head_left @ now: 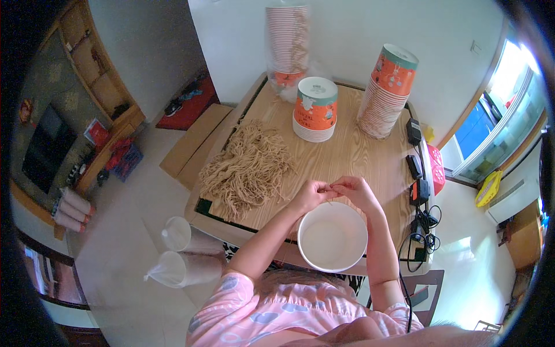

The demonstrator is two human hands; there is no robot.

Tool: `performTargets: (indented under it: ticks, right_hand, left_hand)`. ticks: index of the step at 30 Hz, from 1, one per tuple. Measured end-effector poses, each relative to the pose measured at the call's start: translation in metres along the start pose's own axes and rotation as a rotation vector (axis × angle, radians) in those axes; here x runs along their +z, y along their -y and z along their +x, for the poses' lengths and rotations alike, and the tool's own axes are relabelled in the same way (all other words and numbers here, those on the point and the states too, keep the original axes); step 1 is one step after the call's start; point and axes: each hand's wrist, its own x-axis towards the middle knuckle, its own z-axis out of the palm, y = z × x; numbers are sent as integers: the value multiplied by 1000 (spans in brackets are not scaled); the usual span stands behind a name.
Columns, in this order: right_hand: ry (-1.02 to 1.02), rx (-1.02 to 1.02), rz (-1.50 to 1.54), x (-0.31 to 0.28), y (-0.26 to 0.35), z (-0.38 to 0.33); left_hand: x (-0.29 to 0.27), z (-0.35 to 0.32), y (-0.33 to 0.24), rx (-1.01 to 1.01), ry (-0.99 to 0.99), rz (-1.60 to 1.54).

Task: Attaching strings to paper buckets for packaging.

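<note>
My left hand (310,195) and my right hand (354,193) meet above the near part of the table, their fingertips pinched together. A short bit of thin tan strand (330,202) shows just under the fingertips; the rest of it is hidden. Between my forearms, at the near table edge, stands a white paper bucket (332,237) with its mouth up and nothing visible inside. Left of my hands lies a loose, tangled heap of tan strands (248,168), with a few ends reaching toward my left hand.
Upside-down orange and green paper buckets (315,110) stand stacked mid-table. A taller stack (388,92) leans at the back right, and a bagged stack (287,46) stands at the back. Black adapters and cables (419,191) line the right edge. Bagged stacks (185,269) lie at lower left.
</note>
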Motion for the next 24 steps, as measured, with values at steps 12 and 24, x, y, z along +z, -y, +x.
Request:
performTargets:
  ticks: [12, 24]
  right_hand:
    - [-28, 11, -93, -9, -5, -4]
    - [-120, 78, -219, 0, 1, -6]
  left_hand:
    - [-3, 2, 0, -92, 30, 45]
    - [-1, 4, 8, -11, -35, 148]
